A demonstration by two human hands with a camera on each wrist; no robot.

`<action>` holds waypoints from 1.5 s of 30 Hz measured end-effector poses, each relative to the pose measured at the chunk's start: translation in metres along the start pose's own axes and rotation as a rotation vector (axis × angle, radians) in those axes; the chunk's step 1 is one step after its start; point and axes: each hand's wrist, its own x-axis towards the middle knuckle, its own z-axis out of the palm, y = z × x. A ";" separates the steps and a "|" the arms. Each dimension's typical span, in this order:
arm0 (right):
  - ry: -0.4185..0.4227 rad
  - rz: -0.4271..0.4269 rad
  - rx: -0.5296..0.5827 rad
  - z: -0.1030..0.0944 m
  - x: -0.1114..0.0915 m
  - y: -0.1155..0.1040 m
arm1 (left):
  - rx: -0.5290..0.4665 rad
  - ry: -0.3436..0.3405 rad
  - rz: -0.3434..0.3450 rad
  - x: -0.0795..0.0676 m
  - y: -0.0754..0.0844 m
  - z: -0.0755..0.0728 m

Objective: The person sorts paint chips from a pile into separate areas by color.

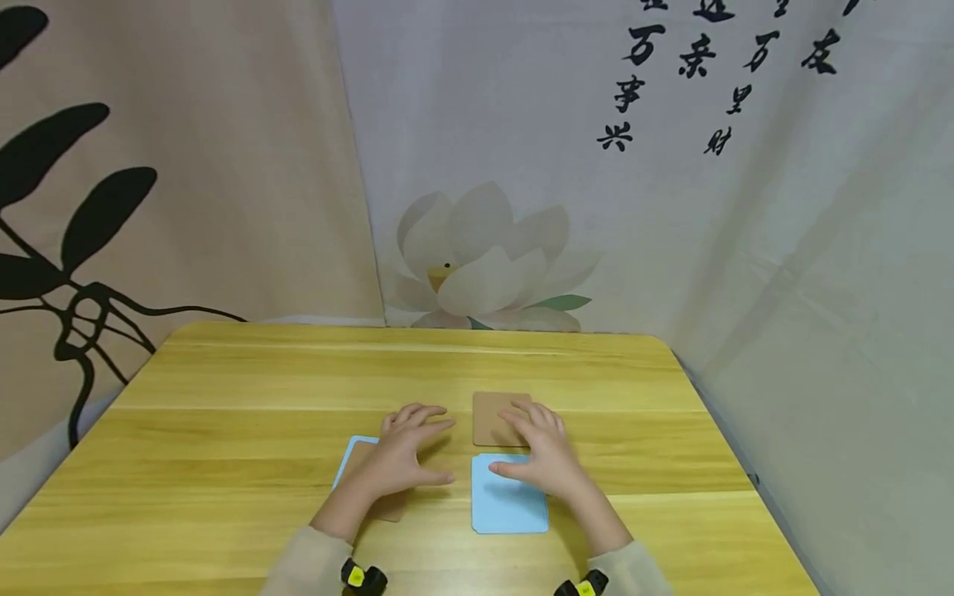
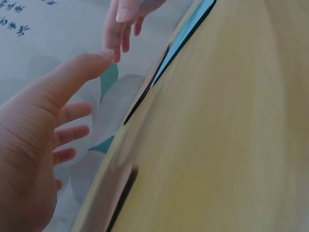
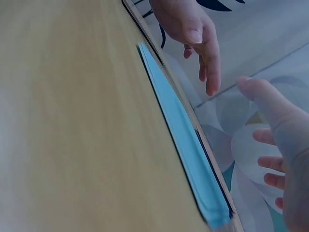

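My left hand (image 1: pixel 402 454) hovers with spread fingers over the left-hand cards. Under it, a brown square card (image 1: pixel 389 508) partly covers a blue-edged one (image 1: pixel 347 457); the wrist hides much of both. To the right, my right hand (image 1: pixel 547 455) is held above a light-blue stack of square cards (image 1: pixel 510 509), thumb and fingers apart. Behind that stack a brown square card (image 1: pixel 492 420) lies flat, its right side partly hidden by the fingers. From the right wrist view, the blue stack (image 3: pixel 181 135) shows several layers. Neither hand holds anything.
Everything lies on a yellow wood-grain table (image 1: pixel 253 414). Beyond its far edge hangs a pale curtain (image 1: pixel 507 99) printed with a lotus, dark leaves and black characters. Each wrist carries a black band with a yellow mark (image 1: pixel 357 576).
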 end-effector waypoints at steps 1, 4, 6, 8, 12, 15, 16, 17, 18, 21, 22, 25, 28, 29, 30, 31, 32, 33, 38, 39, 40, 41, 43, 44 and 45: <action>-0.003 -0.007 0.000 0.001 0.000 -0.003 | -0.008 -0.006 0.005 -0.003 -0.001 -0.002; -0.024 -0.008 -0.001 0.005 0.001 -0.010 | -0.013 -0.018 0.013 -0.012 -0.006 -0.009; -0.036 -0.008 -0.007 0.009 0.002 -0.015 | -0.012 -0.014 0.018 -0.017 -0.009 -0.012; -0.050 -0.009 -0.009 0.012 0.002 -0.020 | -0.016 -0.010 0.020 -0.023 -0.014 -0.015; -0.066 -0.035 -0.023 0.019 0.003 -0.030 | -0.043 -0.015 0.010 -0.036 -0.022 -0.020; -0.072 -0.054 -0.020 0.023 0.004 -0.037 | -0.047 -0.017 0.001 -0.044 -0.028 -0.025; -0.074 -0.055 -0.016 0.025 0.005 -0.040 | -0.041 -0.015 0.002 -0.046 -0.029 -0.026; -0.076 -0.057 -0.012 0.026 0.005 -0.042 | -0.034 -0.016 0.002 -0.048 -0.031 -0.028; -0.082 -0.058 -0.007 0.028 0.005 -0.045 | -0.027 -0.018 0.002 -0.050 -0.032 -0.030; -0.090 -0.063 -0.017 0.033 0.005 -0.055 | 0.007 -0.021 0.007 -0.055 -0.036 -0.036; -0.091 -0.067 -0.023 0.036 0.005 -0.058 | 0.019 -0.021 0.008 -0.057 -0.037 -0.037; -0.085 -0.082 -0.043 0.042 0.005 -0.067 | 0.036 -0.030 0.007 -0.062 -0.042 -0.040; -0.081 -0.092 -0.063 0.048 0.007 -0.074 | 0.042 -0.042 0.007 -0.068 -0.046 -0.043; -0.083 -0.092 -0.066 0.050 0.007 -0.077 | 0.045 -0.046 0.006 -0.069 -0.046 -0.044; -0.083 -0.093 -0.071 0.052 0.008 -0.079 | 0.052 -0.047 0.008 -0.071 -0.047 -0.046; -0.088 -0.091 -0.078 0.054 0.008 -0.081 | 0.063 -0.044 0.013 -0.072 -0.048 -0.047; -0.089 -0.092 -0.081 0.056 0.009 -0.083 | 0.072 -0.042 0.018 -0.073 -0.049 -0.049; -0.095 -0.092 -0.086 0.059 0.009 -0.085 | 0.083 -0.041 0.023 -0.075 -0.050 -0.050; -0.104 -0.108 -0.090 0.068 0.010 -0.094 | 0.104 -0.067 0.039 -0.080 -0.053 -0.055; -0.107 -0.108 -0.093 0.071 0.011 -0.096 | 0.100 -0.078 0.038 -0.081 -0.053 -0.056; -0.107 -0.110 -0.096 0.072 0.011 -0.097 | 0.096 -0.088 0.034 -0.082 -0.053 -0.057; -0.109 -0.110 -0.100 0.074 0.011 -0.098 | 0.094 -0.098 0.028 -0.083 -0.054 -0.058; -0.122 -0.105 -0.110 0.078 0.011 -0.100 | 0.091 -0.112 0.019 -0.085 -0.056 -0.059; -0.128 -0.104 -0.116 0.080 0.011 -0.101 | 0.091 -0.117 0.017 -0.086 -0.057 -0.060; -0.136 -0.102 -0.120 0.082 0.011 -0.102 | 0.093 -0.120 0.015 -0.087 -0.058 -0.061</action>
